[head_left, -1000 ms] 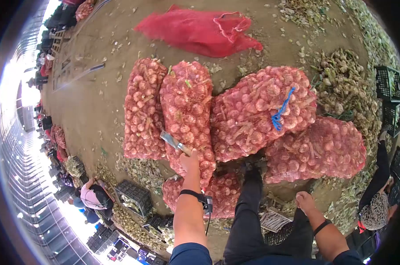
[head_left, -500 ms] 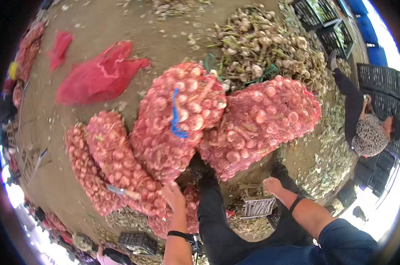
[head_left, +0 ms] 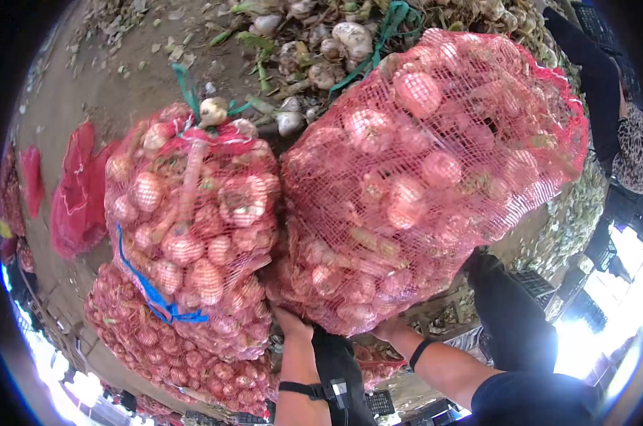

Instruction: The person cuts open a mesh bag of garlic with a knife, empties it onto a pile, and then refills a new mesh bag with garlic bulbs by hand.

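Observation:
A large red mesh sack of garlic (head_left: 442, 170) lies tilted in front of me, its tied end toward the upper right. At its lower left edge is my left hand (head_left: 292, 324), the fingers hidden against the mesh. My right hand (head_left: 391, 329) meets the sack's underside a little to the right, its fingers also out of sight beneath it. Both hands touch this sack, but their grip does not show. Just left stands a second garlic sack (head_left: 193, 248), with a blue strip (head_left: 151, 287) on its side and a loose bulb (head_left: 213, 112) at its top.
More filled sacks (head_left: 172, 355) lie at the lower left. Loose garlic with stems (head_left: 321, 57) is piled behind the sacks. Red mesh bags (head_left: 83, 192) lie on the ground at left. A person in a patterned top (head_left: 634, 149) is at the far right, near dark crates (head_left: 535, 287).
My view has come down closer to the sacks. Both hands, apart before, have moved to the bottom of the right sack. The left hand has left the sacks on the left.

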`<state>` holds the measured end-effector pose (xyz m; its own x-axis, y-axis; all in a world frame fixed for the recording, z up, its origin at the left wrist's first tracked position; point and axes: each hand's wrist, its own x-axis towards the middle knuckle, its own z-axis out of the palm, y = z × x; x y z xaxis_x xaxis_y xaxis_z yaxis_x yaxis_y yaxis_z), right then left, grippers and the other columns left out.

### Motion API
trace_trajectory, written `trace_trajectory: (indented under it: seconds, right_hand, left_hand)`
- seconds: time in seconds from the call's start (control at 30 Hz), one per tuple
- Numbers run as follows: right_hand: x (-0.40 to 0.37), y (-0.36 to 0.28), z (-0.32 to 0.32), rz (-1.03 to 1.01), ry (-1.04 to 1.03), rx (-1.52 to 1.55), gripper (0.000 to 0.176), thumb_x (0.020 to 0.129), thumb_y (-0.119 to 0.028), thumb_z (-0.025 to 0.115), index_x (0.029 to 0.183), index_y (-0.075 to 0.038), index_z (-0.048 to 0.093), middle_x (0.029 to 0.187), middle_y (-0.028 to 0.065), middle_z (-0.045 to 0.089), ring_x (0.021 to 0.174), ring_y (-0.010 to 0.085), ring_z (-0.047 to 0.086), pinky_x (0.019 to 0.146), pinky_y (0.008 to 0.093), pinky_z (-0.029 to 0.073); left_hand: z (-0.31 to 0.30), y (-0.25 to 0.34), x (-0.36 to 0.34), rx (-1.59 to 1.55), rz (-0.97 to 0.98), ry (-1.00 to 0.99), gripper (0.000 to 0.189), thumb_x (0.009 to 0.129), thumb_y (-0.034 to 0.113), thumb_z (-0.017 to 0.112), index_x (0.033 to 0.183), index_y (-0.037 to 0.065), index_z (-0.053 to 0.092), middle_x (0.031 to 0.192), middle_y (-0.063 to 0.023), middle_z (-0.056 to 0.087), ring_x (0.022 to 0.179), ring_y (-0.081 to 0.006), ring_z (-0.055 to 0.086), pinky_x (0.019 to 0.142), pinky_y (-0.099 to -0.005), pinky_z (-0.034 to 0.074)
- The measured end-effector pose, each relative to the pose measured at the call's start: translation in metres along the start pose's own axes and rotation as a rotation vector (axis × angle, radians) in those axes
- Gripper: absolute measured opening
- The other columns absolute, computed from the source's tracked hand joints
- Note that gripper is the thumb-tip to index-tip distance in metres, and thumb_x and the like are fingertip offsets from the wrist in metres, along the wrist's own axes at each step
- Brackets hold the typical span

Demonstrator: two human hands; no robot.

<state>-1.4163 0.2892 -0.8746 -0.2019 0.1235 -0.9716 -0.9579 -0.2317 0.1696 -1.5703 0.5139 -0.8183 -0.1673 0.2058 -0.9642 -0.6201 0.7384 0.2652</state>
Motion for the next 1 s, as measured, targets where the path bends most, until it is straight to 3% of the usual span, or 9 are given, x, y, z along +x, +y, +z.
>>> trace_trajectory:
  seconds: [0.07,0.17,0.23,0.43,0.5,0.63,0.77,0.9,1.0]
  right_hand:
    - [0.015,0.014,-0.035,0.052,-0.031,-0.213,0.06,0.095,-0.059,0.037,0.13,-0.012,0.052,0.128,0.0116,0.058,0.109,0.0267,0.06,0.083,0.0443,0.053]
    - [-0.08,-0.01,0.058,0.265,0.053,0.074,0.068,0.095,-0.063,0.036,0.133,-0.009,0.05,0.128,0.0104,0.059,0.115,0.0259,0.06,0.089,0.0432,0.054]
    - [-0.143,-0.027,0.095,0.204,0.16,0.032,0.07,0.095,-0.065,0.036,0.132,-0.008,0.052,0.123,0.0086,0.062,0.113,0.0251,0.06,0.089,0.0443,0.054]
    - [-0.248,-0.046,0.099,0.198,0.04,-0.469,0.062,0.094,-0.05,0.054,0.137,-0.005,0.047,0.13,0.0122,0.058,0.117,0.0241,0.059,0.094,0.0392,0.05]
    - [-0.292,-0.057,0.104,0.087,-0.074,-0.767,0.051,0.094,-0.039,0.059,0.131,-0.004,0.051,0.12,0.0086,0.063,0.107,0.0175,0.062,0.087,0.0353,0.053]
    - [-0.402,-0.099,0.162,0.209,0.019,-0.989,0.031,0.093,-0.03,0.061,0.11,-0.003,0.062,0.091,-0.0014,0.063,0.077,0.0075,0.058,0.068,0.0265,0.048]
    - [-0.503,-0.132,0.183,0.153,-0.082,-1.075,0.034,0.093,-0.033,0.062,0.109,-0.003,0.062,0.086,-0.0023,0.063,0.075,0.0059,0.057,0.069,0.0247,0.048]
    - [-0.56,-0.177,0.209,0.296,-0.09,-1.102,0.036,0.093,-0.034,0.062,0.113,-0.004,0.061,0.091,-0.0024,0.064,0.08,0.0052,0.059,0.077,0.0239,0.05]
    - [-0.565,-0.183,0.181,0.072,-0.086,-1.226,0.046,0.092,-0.035,0.061,0.125,-0.003,0.054,0.1,0.001,0.064,0.083,0.009,0.061,0.073,0.0283,0.053]
  left_hand:
    - [-0.005,0.0,-0.002,0.005,-0.003,-0.046,0.071,0.091,0.061,0.042,0.146,0.017,0.037,0.148,-0.0051,0.04,0.135,-0.0302,0.038,0.11,-0.0492,0.033]
    - [0.036,0.0,-0.042,-0.053,-0.085,-0.302,0.063,0.098,0.056,0.033,0.146,0.015,0.036,0.148,-0.0062,0.04,0.134,-0.03,0.041,0.11,-0.0471,0.035]
    - [0.071,0.007,-0.089,0.394,0.089,-0.029,0.06,0.099,0.053,0.03,0.144,0.015,0.038,0.146,-0.0055,0.042,0.129,-0.0301,0.046,0.105,-0.046,0.042]
    - [-0.012,-0.023,-0.078,0.188,-0.193,-0.206,0.069,0.095,0.062,0.034,0.142,0.013,0.041,0.142,-0.007,0.047,0.127,-0.0295,0.047,0.103,-0.0469,0.042]
    - [-0.01,-0.012,-0.108,0.406,-0.448,-0.03,0.074,0.091,0.067,0.039,0.139,0.011,0.044,0.136,-0.0078,0.052,0.12,-0.0297,0.052,0.096,-0.0464,0.046]
    - [-0.051,-0.026,-0.096,0.554,-0.275,0.067,0.082,0.089,0.072,0.04,0.141,0.009,0.042,0.134,-0.0091,0.054,0.119,-0.031,0.053,0.099,-0.0471,0.045]
    - [-0.01,-0.051,-0.129,-0.005,-0.344,-0.645,0.073,0.094,0.062,0.038,0.146,0.011,0.036,0.145,-0.0098,0.046,0.131,-0.035,0.045,0.111,-0.0538,0.033]
    - [-0.006,-0.079,-0.204,-0.15,-0.42,-0.633,0.071,0.093,0.063,0.038,0.144,0.015,0.039,0.141,-0.0084,0.05,0.125,-0.0345,0.05,0.102,-0.0534,0.042]
    - [-0.011,-0.073,-0.252,-0.19,-0.431,-0.609,0.069,0.092,0.064,0.039,0.143,0.017,0.042,0.138,-0.0074,0.053,0.121,-0.0342,0.054,0.096,-0.0531,0.047]
